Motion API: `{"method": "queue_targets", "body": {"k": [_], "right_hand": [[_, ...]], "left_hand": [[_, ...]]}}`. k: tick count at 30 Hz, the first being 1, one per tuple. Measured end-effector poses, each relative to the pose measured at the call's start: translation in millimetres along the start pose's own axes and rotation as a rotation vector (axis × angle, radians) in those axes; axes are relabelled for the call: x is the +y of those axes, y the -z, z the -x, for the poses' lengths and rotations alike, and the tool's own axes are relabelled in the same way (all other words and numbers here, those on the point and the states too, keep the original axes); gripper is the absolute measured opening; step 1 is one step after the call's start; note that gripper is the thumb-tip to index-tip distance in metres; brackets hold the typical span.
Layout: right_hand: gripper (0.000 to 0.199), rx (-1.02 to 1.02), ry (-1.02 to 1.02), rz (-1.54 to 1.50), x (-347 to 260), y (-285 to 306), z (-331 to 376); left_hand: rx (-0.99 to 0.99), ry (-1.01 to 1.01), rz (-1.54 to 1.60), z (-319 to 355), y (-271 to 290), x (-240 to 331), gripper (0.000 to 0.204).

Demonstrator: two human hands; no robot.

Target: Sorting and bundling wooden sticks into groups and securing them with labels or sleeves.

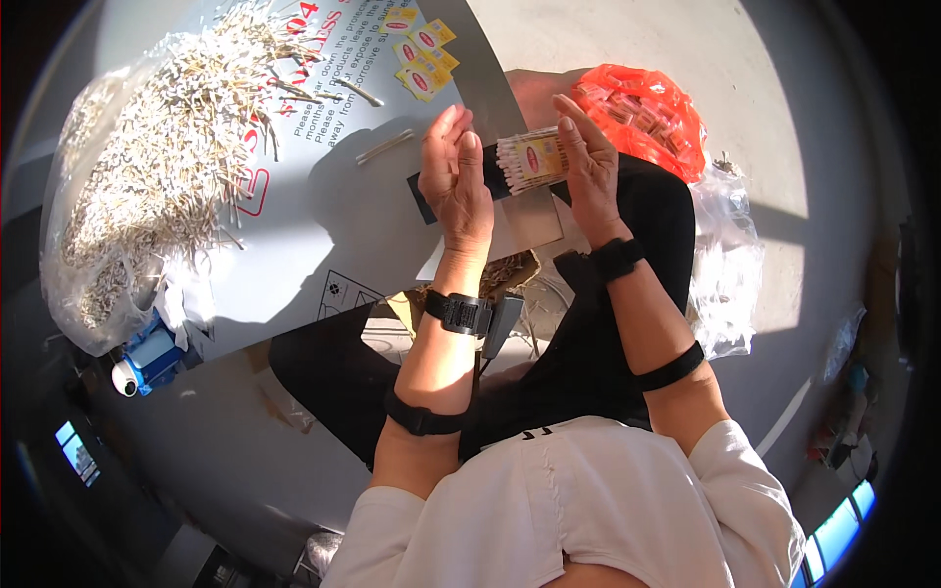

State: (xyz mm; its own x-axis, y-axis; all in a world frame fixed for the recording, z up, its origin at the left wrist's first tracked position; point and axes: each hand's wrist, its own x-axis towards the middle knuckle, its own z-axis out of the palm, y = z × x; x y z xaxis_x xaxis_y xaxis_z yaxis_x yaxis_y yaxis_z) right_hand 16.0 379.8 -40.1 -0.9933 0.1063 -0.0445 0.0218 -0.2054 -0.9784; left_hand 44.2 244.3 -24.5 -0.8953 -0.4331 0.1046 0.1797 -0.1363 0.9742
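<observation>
Flat, rectangular bundle of white-tipped cotton swabs (530, 161), yellow label with red oval; located between the hands. Right hand (591, 178): grip closed over bundle's right end. Left hand (457, 186): grip loosely open, nothing visible inside.

Printing noted on the flat, grey-surfaced table (270, 284): large red capitals and numerals (306, 37), lines of smaller black lettering (338, 110), a black line-drawn sign (338, 289). Small yellow rectangular cards (421, 80) bear red ovals, wording illegible; the white-tipped cotton swab bundle (515, 169) carries a similar yellow-and-red label (542, 157).
</observation>
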Motion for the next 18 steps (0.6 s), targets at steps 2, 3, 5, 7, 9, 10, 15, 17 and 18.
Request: {"method": "queue_targets", "body": {"k": [2, 3, 5, 7, 9, 10, 15, 17, 18], "right_hand": [[0.026, 0.110, 0.126, 0.039, -6.8, -2.4, -1.6], [0.022, 0.133, 0.358, 0.358, -18.4, -0.1, -4.1], [0.019, 0.152, 0.596, 0.679, -32.5, -9.7, -3.9], [0.016, -0.210, 0.272, 0.450, -37.3, -40.1, 1.3], [0.014, -0.406, 0.319, 0.529, -38.2, -71.1, 2.3], [0.017, -0.439, 0.307, 0.595, -34.0, -82.0, 0.7], [0.026, -0.535, 0.418, 0.787, -7.6, -121.4, -15.6], [0.031, -0.543, 0.451, 0.905, -2.9, -127.3, -19.6], [0.027, -0.547, 0.475, 0.917, -1.3, -128.4, -18.8]], "left_hand": [[0.062, -0.072, -0.191, -6.3, 38.0, 2.6, 0.034], [0.108, -0.121, -0.369, -10.4, 57.1, 7.3, 0.020], [0.179, -0.226, -0.668, -16.3, 94.0, 16.9, 0.011], [0.220, -0.238, -0.748, -24.2, 138.4, 17.0, 0.012], [0.242, -0.198, -0.782, -32.3, 159.5, 22.1, 0.011], [0.251, -0.158, -0.813, -36.7, 167.1, 24.1, 0.011], [0.349, -0.131, -0.934, -78.8, 237.2, 26.7, 0.016], [0.417, -0.030, -0.918, -95.4, 265.6, 32.0, 0.019], [0.455, -0.053, -1.102, -102.4, 274.9, 35.9, 0.023]]}}
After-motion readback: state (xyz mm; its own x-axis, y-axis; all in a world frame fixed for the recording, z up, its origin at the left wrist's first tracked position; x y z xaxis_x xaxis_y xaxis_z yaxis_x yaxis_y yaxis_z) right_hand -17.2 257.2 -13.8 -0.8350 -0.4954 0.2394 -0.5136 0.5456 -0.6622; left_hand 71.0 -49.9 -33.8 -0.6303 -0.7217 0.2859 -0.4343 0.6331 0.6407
